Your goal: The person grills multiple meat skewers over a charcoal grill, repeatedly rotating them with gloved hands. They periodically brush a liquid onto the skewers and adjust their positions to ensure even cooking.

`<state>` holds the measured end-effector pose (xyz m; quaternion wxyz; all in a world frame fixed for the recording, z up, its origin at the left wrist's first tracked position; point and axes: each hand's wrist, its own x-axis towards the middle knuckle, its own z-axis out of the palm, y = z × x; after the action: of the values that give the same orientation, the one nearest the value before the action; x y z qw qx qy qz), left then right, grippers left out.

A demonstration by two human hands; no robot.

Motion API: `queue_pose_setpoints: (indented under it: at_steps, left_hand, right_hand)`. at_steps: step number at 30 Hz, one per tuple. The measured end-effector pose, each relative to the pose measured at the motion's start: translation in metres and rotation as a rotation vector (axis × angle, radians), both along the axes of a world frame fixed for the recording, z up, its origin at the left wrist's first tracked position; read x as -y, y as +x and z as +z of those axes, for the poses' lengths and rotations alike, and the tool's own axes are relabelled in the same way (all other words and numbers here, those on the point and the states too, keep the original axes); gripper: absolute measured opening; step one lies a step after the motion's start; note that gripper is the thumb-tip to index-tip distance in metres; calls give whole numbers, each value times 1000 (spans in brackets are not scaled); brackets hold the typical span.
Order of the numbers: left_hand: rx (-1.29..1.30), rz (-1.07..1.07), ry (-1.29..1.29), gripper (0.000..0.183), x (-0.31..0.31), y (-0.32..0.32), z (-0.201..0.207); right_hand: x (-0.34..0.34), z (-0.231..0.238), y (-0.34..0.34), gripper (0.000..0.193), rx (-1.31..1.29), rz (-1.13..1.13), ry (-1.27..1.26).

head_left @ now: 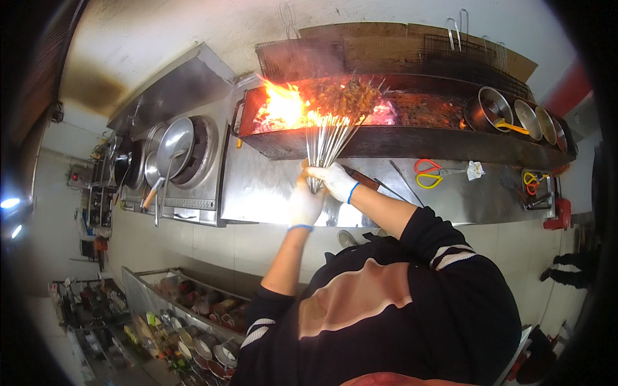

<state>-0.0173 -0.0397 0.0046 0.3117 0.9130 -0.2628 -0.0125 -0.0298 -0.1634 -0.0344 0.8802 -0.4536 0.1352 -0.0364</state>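
Both of my hands, in white work gloves with blue cuffs, are closed round the bare ends of a thick bundle of metal skewers (329, 143). My left hand (305, 204) is lower and nearer to me; my right hand (333, 181) wraps the bundle just above it on the right. The skewers fan out away from me, and browned chunks of meat (348, 100) cover their far ends. That meat is over a long charcoal grill (425, 142), with tall flames (283, 108) and glowing coals at its left part.
Scissors (427, 174), crumpled white tissue (475, 170) and a brown-handled tool (362, 178) lie on the steel counter (257, 199). Metal pots (494, 103) stand on the grill's right end. Left is a stove with a wok (176, 143). Behind me are shelves of bowls and food.
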Motion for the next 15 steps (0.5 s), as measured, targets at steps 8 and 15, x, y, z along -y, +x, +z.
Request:
queue_pose_setpoints:
  at_steps: [8,15]
  left_hand:
    - [-271,-83,-531,28,26,-8,-55]
    - [-1406,-32,-992,32,35,-14,-38]
  right_hand:
    - [4,42,-33,56,-263,-71,-1186]
    - [21,24,-81,58,-270,-389,-246]
